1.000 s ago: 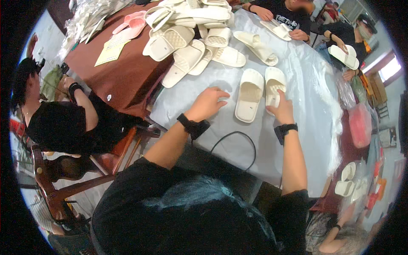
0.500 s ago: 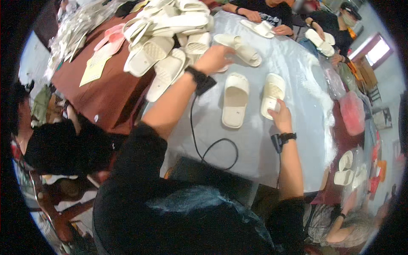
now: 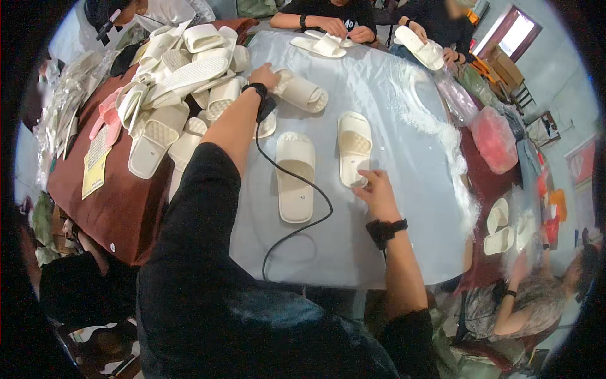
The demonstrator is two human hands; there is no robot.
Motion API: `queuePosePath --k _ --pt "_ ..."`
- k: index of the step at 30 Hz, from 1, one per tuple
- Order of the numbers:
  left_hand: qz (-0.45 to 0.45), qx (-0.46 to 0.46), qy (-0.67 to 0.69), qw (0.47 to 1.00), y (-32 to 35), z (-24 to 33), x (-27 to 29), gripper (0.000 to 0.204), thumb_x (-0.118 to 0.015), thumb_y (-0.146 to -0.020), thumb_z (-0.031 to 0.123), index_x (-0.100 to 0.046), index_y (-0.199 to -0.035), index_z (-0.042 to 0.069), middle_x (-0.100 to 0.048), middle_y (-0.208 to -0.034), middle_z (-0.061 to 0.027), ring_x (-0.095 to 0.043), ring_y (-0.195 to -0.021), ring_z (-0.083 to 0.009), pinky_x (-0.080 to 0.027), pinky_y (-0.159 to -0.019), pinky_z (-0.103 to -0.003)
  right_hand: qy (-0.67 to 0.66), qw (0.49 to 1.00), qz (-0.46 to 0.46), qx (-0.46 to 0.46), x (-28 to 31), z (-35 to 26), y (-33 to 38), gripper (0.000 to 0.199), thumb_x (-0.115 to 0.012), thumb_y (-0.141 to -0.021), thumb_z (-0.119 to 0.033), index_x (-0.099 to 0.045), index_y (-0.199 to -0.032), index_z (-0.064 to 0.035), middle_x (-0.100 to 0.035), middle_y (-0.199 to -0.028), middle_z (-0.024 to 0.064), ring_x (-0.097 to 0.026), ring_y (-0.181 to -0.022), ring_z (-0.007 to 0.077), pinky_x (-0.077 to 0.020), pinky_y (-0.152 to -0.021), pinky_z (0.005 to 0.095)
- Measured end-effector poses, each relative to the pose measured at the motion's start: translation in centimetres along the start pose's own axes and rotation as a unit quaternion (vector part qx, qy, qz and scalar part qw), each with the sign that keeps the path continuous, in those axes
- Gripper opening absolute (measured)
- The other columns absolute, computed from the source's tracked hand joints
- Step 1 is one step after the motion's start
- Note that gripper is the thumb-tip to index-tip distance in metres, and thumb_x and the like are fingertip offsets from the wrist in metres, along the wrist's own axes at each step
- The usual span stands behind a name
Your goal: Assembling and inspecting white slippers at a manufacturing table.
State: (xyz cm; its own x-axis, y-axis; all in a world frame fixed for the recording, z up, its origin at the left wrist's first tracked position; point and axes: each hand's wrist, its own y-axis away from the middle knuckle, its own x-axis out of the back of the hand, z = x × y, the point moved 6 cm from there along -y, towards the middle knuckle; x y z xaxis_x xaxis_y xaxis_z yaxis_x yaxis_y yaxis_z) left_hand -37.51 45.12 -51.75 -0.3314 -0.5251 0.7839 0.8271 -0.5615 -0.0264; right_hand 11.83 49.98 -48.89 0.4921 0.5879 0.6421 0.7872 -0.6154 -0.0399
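A cream slide slipper (image 3: 355, 144) lies with its heel end toward me, and my right hand (image 3: 374, 189) pinches that heel between thumb and fingers. To its left another cream slipper (image 3: 295, 180) rests flat on the grey-covered table, untouched. My left hand (image 3: 265, 77) is stretched out beside the right edge of a heap of cream slippers (image 3: 189, 69), its fingers apart and partly out of sight. Just right of it, a pair of stacked cream slippers (image 3: 302, 91) lies at a slant. I cannot see whether the fingertips touch anything.
A black cable (image 3: 315, 189) loops across the grey cover (image 3: 404, 240). Pink slippers (image 3: 108, 117) and a yellow paper (image 3: 93, 174) lie left. Co-workers handle slippers at the far side. A pink bag (image 3: 495, 140) and bagged slippers (image 3: 500, 237) sit at right.
The view has swung, so everything sits further left. My left hand has moved farther away past the stacked pair. My right hand keeps the slipper's heel, which has slid slightly away from me.
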Motion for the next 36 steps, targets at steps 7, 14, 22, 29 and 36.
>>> queuePosePath --k 7,14,22,29,36 --pt "0.169 -0.047 0.155 0.972 1.5 -0.3 5.3 0.057 -0.066 -0.083 0.019 -0.050 -0.134 0.002 -0.067 -0.098 -0.0170 -0.066 -0.070 -0.0174 -0.056 -0.057 -0.030 0.204 0.950 0.167 0.165 0.1 -3.2 -2.0 0.041 -0.069 -0.076 -0.003 -0.061 -0.116 0.0018 -0.048 -0.127 0.0259 -0.057 -0.104 0.0356 -0.0493 -0.085 0.0390" --pt "0.130 -0.084 0.265 0.952 12.0 7.0 9.3 0.052 -0.066 -0.084 0.017 -0.053 -0.132 0.003 -0.068 -0.089 -0.0124 -0.065 -0.069 -0.0138 -0.056 -0.058 -0.029 -0.336 0.942 0.016 0.023 1.1 -8.6 -7.1 0.056 -0.062 -0.089 -0.017 -0.042 -0.137 0.0027 -0.057 -0.118 0.0168 -0.060 -0.064 0.0147 -0.0482 -0.057 0.0275" --pt "0.084 -0.228 0.179 0.953 25.0 14.2 12.6 0.055 -0.067 -0.073 0.024 -0.060 -0.124 0.006 -0.067 -0.064 -0.0135 -0.068 -0.063 -0.0221 -0.054 -0.066 -0.033 -0.363 0.931 0.024 0.032 4.2 -12.0 -1.1 0.064 -0.064 -0.090 -0.020 -0.033 -0.146 -0.0115 -0.061 -0.090 0.0044 -0.056 -0.063 0.0101 -0.0447 -0.055 0.0247" --pt "0.035 -0.196 0.363 0.910 30.4 15.7 5.4 0.055 -0.067 -0.075 0.017 -0.057 -0.126 0.001 -0.069 -0.075 -0.0135 -0.068 -0.064 -0.0161 -0.055 -0.062 -0.029 -0.421 0.906 0.044 0.018 3.2 -5.9 6.5 0.060 -0.067 -0.088 -0.018 -0.037 -0.139 -0.0084 -0.067 -0.106 0.0161 -0.053 -0.056 0.0087 -0.0415 -0.048 0.0222" --pt "0.013 -0.133 0.381 0.915 32.7 14.9 0.4 0.057 -0.068 -0.072 0.011 -0.056 -0.127 0.000 -0.069 -0.080 -0.0131 -0.067 -0.064 -0.0149 -0.056 -0.060 -0.028 -0.490 0.869 -0.006 -0.063 4.4 1.1 12.5 0.020 -0.059 -0.094 -0.021 -0.063 -0.086 -0.0029 -0.040 -0.059 -0.0064 -0.037 -0.051 0.0054 -0.0259 -0.045 0.0218"
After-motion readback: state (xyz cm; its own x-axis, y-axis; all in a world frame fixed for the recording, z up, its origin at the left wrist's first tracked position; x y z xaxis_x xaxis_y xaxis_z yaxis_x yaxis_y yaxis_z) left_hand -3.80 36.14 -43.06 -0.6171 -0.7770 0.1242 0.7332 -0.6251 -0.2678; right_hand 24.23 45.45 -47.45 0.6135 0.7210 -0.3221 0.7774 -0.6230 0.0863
